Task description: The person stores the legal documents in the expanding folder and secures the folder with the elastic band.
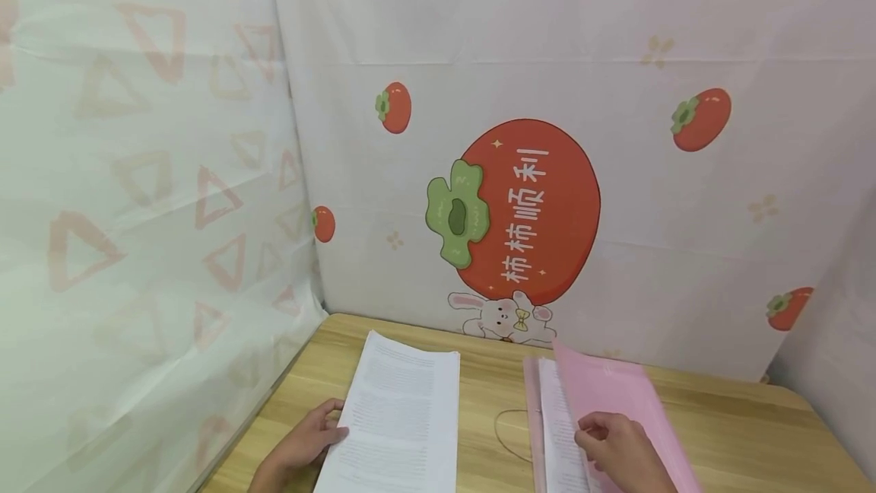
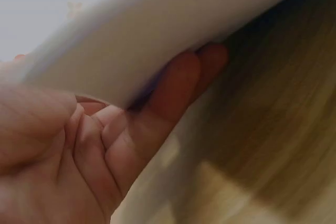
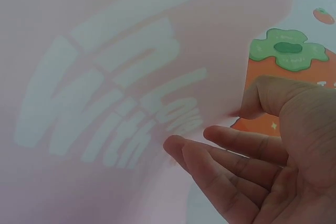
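paper stack (image 1: 404, 402) is gripped at l. edge by l. hand (image 1: 306, 437). pink folder cover (image 1: 610, 386) is pinched by r. hand (image 1: 624, 449), raised over printed sheets (image 1: 557, 424).

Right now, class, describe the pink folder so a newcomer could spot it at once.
On the wooden table below the big printed persimmon, look right of the white paper stack. There lies the pink folder, cover raised in the right hand. Unlike that stack, it's pink.
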`<state>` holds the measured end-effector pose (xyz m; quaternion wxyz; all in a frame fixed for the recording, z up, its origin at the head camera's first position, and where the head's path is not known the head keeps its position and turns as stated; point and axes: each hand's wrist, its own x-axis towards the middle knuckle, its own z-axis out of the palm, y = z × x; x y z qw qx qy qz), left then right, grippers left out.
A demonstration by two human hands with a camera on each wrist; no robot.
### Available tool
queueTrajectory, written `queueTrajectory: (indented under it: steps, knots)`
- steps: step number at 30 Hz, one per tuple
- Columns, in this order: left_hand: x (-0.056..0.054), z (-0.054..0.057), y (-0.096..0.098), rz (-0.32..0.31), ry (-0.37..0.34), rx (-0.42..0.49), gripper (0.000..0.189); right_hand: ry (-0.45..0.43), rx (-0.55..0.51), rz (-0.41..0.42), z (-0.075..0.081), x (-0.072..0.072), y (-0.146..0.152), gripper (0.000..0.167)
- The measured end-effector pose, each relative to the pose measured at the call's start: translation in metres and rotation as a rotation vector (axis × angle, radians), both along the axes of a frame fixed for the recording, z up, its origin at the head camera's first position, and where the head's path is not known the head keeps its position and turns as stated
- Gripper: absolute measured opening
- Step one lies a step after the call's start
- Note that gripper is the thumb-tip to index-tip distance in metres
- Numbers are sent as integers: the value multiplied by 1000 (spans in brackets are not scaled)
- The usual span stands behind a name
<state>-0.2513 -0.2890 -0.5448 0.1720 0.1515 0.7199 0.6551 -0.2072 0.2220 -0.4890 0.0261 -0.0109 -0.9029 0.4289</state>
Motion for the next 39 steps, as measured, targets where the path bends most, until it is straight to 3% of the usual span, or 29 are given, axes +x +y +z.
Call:
queueTrajectory:
  steps: [4,9,16,30,39]
  knots:
    - [-2,-2,4,-34,-24,69,40,18,7,20,2,-1,1,14]
    - [1,3,12,-20,-52,97,44,29,-12,48,3,-1,2,15]
    - [-2,5,25,-24,-47,122,46,13,-8,14,2,1,-1,14]
    - [-1,-3,65,-92,-110,249,42,34,36,42,3,1,-3,13]
    - [-1,-6,84,-116,-112,270,40,35,44,59,2,2,-4,13]
